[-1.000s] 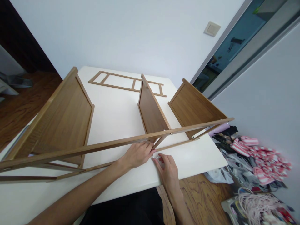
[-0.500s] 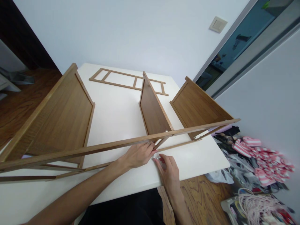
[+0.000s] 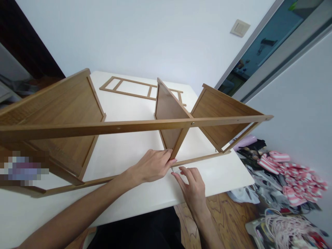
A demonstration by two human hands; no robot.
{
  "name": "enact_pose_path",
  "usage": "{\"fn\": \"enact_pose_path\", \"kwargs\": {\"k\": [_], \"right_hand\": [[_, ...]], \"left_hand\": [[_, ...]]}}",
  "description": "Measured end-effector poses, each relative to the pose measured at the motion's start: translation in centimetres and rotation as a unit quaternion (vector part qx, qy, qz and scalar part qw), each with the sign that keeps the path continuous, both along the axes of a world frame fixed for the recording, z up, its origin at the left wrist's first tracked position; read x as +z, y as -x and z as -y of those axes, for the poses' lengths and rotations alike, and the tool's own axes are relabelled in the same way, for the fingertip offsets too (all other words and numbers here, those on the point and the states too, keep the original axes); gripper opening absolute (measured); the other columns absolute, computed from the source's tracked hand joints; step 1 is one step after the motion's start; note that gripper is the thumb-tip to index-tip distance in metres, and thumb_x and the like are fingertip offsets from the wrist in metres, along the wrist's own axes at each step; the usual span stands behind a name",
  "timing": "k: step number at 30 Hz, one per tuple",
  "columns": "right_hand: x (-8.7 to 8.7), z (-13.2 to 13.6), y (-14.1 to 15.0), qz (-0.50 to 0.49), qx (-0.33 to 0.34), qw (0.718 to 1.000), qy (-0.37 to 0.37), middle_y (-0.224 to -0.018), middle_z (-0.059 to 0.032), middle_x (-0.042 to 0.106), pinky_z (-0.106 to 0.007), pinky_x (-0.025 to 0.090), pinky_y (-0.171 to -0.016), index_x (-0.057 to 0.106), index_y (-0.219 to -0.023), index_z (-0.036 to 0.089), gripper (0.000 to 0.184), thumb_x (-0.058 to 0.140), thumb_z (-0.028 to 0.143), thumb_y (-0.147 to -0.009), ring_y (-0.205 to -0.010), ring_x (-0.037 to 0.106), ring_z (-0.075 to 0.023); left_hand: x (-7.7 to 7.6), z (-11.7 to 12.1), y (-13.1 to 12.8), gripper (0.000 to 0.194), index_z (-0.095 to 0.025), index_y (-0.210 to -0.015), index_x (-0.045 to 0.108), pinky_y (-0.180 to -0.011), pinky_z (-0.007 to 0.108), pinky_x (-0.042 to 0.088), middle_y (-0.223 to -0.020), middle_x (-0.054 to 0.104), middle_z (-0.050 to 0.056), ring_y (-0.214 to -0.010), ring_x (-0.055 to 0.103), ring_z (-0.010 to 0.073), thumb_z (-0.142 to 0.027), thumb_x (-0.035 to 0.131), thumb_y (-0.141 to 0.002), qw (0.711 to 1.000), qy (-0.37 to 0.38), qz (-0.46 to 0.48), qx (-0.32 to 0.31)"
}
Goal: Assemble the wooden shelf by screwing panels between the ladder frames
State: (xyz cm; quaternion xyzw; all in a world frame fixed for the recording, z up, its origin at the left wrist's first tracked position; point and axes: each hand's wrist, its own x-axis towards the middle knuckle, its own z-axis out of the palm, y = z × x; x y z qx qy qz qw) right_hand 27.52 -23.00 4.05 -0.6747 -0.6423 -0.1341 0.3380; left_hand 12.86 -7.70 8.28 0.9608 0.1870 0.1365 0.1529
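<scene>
A wooden shelf frame stands on the white table [image 3: 124,100], with a left panel [image 3: 62,103], a middle panel [image 3: 169,110] and a right panel [image 3: 220,114]. Its long top rail [image 3: 140,125] and lower rail [image 3: 202,159] run across in front of me. My left hand [image 3: 153,166] is closed around the lower end of the middle panel's front edge, where it meets the lower rail. Just right of it, my right hand [image 3: 193,185] pinches a thin L-shaped hex key [image 3: 176,171]. The key's short end is at the lower rail; whether it sits in a bolt I cannot tell.
A separate ladder-like wooden frame [image 3: 132,94] lies flat at the back of the table by the wall. On the floor to the right are piled clothes [image 3: 293,173] and a bin of pale cord [image 3: 282,224]. A light switch [image 3: 240,28] is on the wall.
The shelf frame's top rail has moved up and away from me, opening the gap above my hands. My right hand has shifted slightly right with the hex key; the left keeps its grip.
</scene>
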Motion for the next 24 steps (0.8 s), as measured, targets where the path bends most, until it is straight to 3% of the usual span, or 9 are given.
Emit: {"fn": "enact_pose_path", "kwargs": {"k": [8,12,15,24], "right_hand": [[4.4,-2.5,-1.2,0.078,0.035,0.996,-0.035,-0.089,-0.0053,0.073,-0.036,0.054,-0.080,0.067,-0.117,0.022,0.023,0.072,0.031,-0.097,-0.084,0.067,-0.0209],[6.4,-4.0,-1.8,0.112,0.064,0.989,-0.069,-0.098,-0.0061,0.076,-0.037,0.054,-0.089,0.066,-0.119,0.021,0.026,0.074,0.029,-0.095,-0.095,0.070,-0.0224],[7.9,-5.4,-2.3,0.135,0.086,0.983,-0.095,-0.097,-0.0062,0.077,-0.037,0.054,-0.086,0.064,-0.119,0.020,0.028,0.074,0.030,-0.095,-0.094,0.072,-0.0225],[12.6,-10.0,-3.9,0.078,0.134,0.985,-0.080,-0.094,-0.0025,0.078,-0.032,0.059,-0.081,0.066,-0.116,0.023,0.024,0.067,0.040,-0.099,-0.084,0.075,-0.0180]], "left_hand": [[4.4,-2.1,0.1,0.028,-0.023,-0.089,0.053,-0.065,0.034,0.047,-0.077,0.067,0.002,-0.071,0.068,0.0237,-0.042,0.041,-0.105,0.994,0.083,0.047,0.044],[6.5,-3.4,-0.2,0.026,-0.024,-0.087,0.053,-0.064,0.033,0.046,-0.079,0.068,0.001,-0.071,0.065,0.0223,-0.041,0.044,-0.103,0.990,0.116,0.075,0.037],[8.0,-4.5,-0.4,0.024,-0.023,-0.086,0.053,-0.062,0.032,0.045,-0.079,0.067,0.000,-0.068,0.063,0.0198,-0.039,0.046,-0.102,0.983,0.155,0.095,0.026],[12.4,-8.6,-1.0,0.022,-0.022,-0.088,0.058,-0.065,0.031,0.050,-0.082,0.069,0.001,-0.072,0.067,0.0195,-0.040,0.051,-0.100,0.960,0.248,0.125,0.015]]}}
